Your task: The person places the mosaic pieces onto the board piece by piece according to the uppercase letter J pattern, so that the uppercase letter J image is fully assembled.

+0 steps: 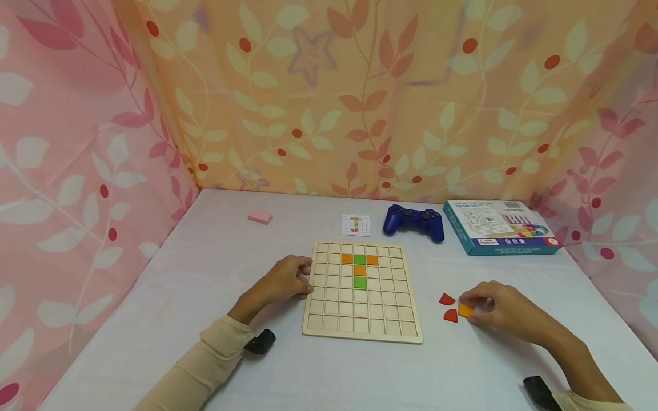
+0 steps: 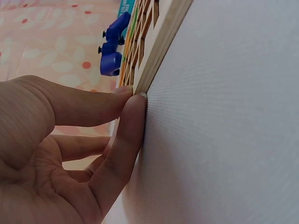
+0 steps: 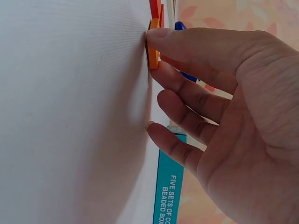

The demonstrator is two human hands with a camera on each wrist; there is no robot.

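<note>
My left hand (image 1: 280, 279) is at the left edge of a wooden grid board (image 1: 331, 325), its thumb and a finger pinching the rim in the left wrist view. Orange and green square tiles fill several cells in the board's upper part, among them a green tile (image 1: 360, 282) lowest in the column. Right of the board, my right hand (image 1: 506, 311) pinches an orange square tile (image 1: 465, 310) between thumb and finger, low over the white cloth. Two red quarter-round tiles (image 1: 450, 315) lie just left of that tile.
Behind the board lie a small pattern card (image 1: 356, 225) and a blue game controller (image 1: 413, 222). A teal-edged box (image 1: 501, 227) stands at the back right, a pink block (image 1: 260, 217) at the back left. Patterned cloth (image 1: 329, 103) hangs around the table.
</note>
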